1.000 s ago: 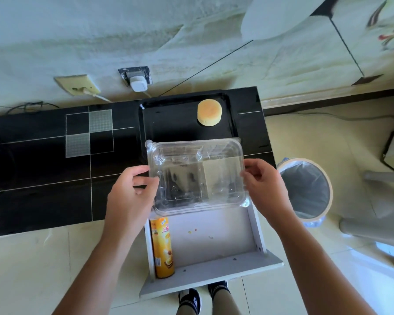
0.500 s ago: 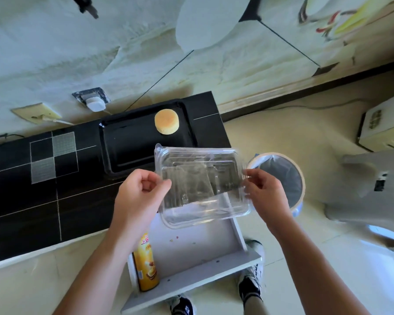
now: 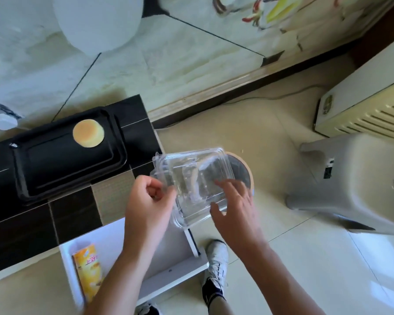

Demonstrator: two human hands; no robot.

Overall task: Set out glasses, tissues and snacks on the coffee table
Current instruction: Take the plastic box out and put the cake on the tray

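Tabletop (image 3: 73, 210) in black tile fills the left of the scene, running back to the wall, and on it lies a black tray (image 3: 55, 169) with a single round cake (image 3: 88, 133) at its far right corner, apparently set out as the first snack. Below the tabletop's near edge a white drawer (image 3: 173, 253) hangs open, and a yellow crisp tube (image 3: 90, 273) lies along its left side, not yet brought up. To the right, on the floor, a waste bin (image 3: 245, 172) stands just beside the tabletop's end, with a grey plastic stool (image 3: 355, 185) further right.

Over that bin the person holds a clear plastic clamshell box (image 3: 196, 183), tilted and empty as far as one can tell. The left hand (image 3: 148, 205) pinches its left rim, fingers curled round the edge, a narrow grip that carries the box. The right hand (image 3: 234, 205) lies against the box's near right side with fingers spread and fairly straight, steadying more than gripping. Held out past the tabletop like this, the box looks bound for the bin rather than the tray, its cake being already on display.
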